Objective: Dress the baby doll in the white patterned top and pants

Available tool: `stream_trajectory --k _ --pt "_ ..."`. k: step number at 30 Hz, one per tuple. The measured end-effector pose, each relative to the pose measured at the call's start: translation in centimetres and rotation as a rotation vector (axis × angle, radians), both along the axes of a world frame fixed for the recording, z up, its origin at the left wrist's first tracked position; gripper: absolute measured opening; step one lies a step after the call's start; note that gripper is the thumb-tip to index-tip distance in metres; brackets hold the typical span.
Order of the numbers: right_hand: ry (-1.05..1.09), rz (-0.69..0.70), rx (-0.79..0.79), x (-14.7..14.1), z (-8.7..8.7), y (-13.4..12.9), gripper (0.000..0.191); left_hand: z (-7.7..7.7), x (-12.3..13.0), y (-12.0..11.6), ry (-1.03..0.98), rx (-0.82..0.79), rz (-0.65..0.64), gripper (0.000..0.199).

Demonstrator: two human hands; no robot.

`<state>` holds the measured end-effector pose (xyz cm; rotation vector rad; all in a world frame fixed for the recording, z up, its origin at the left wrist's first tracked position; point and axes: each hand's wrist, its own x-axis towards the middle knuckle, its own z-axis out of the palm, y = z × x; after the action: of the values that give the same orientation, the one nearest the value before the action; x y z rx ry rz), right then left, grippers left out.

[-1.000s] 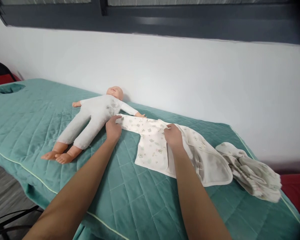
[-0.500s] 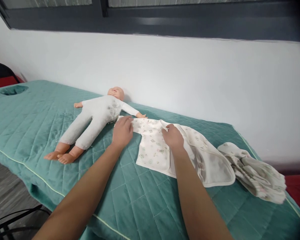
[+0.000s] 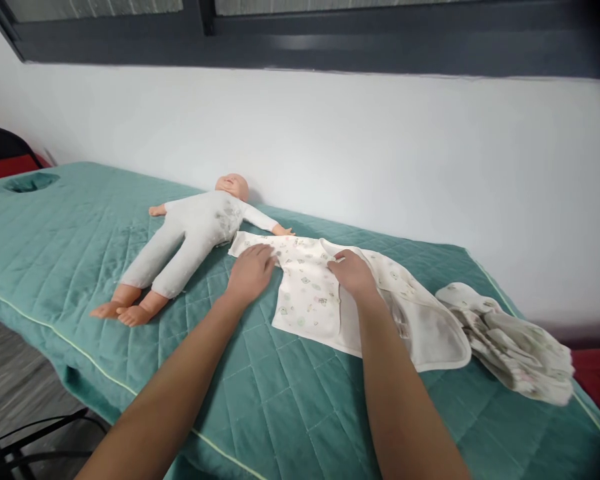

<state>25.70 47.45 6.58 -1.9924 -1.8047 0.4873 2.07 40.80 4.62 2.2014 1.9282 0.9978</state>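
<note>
A white baby shirt (image 3: 305, 300) with a small printed pattern lies spread on the bed, its front partly unfolded to the right. My left hand (image 3: 253, 268) rests on its left sleeve, fingers stretched out over the cloth. With thumb and fingers together, my right hand (image 3: 354, 272) grips the shirt's front edge just below the collar. Beyond the left sleeve, a baby doll (image 3: 200, 217) in a white suit lies on its back, one arm reaching toward the shirt. The underside of my right hand's grip is hidden.
A crumpled patterned baby garment (image 3: 510, 343) lies right of the shirt. Everything rests on a green quilted massage bed (image 3: 280, 393) with a face hole (image 3: 33, 182) at far left. A white wall (image 3: 405, 153) runs behind it, below a dark window frame (image 3: 355, 47).
My left hand has slid right and slightly toward me along the sleeve, uncovering the cuff. My right hand has shifted slightly right along the shirt's front edge. The doll stays put.
</note>
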Motion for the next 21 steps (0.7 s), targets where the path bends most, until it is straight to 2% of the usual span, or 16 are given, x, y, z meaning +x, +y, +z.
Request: stream_trajectory --k 2,5,8,12,14,16,18,19,21 --pt "0.084 0.001 0.007 0.0 -0.1 0.1 0.032 0.7 1.6 -2.3 -0.103 0.051 -0.158 0.034" --pt "0.217 0.028 0.031 -0.2 -0.1 0.1 0.032 1.3 4.3 -6.0 -0.141 0.003 -0.457 0.039" --pt "0.275 0.049 0.041 -0.4 -0.1 0.0 0.032 1.4 5.9 -8.1 -0.003 -0.022 -0.570 0.046" --pt "0.342 0.054 0.038 -0.6 -0.3 -0.1 0.033 1.2 6.0 -8.0 0.050 -0.032 -0.576 0.023" --pt "0.385 0.063 0.034 -0.6 -0.4 -0.2 0.033 1.2 5.8 -7.6 -0.017 -0.037 -0.598 0.016" --pt "0.433 0.068 0.029 -0.7 -0.1 -0.5 0.035 1.3 5.6 -7.5 -0.161 -0.028 -0.564 0.016" --pt "0.487 0.081 0.025 -1.1 0.4 -1.0 0.039 1.3 5.3 -7.6 -0.371 -0.006 -0.446 0.017" --pt "0.553 0.130 0.026 -1.5 0.8 -1.3 0.043 1.2 5.2 -7.8 -0.493 0.013 -0.358 0.017" --pt "0.765 0.326 0.027 -2.4 1.5 -2.0 0.049 0.8 4.6 -8.1 -0.744 0.076 -0.144 0.016"
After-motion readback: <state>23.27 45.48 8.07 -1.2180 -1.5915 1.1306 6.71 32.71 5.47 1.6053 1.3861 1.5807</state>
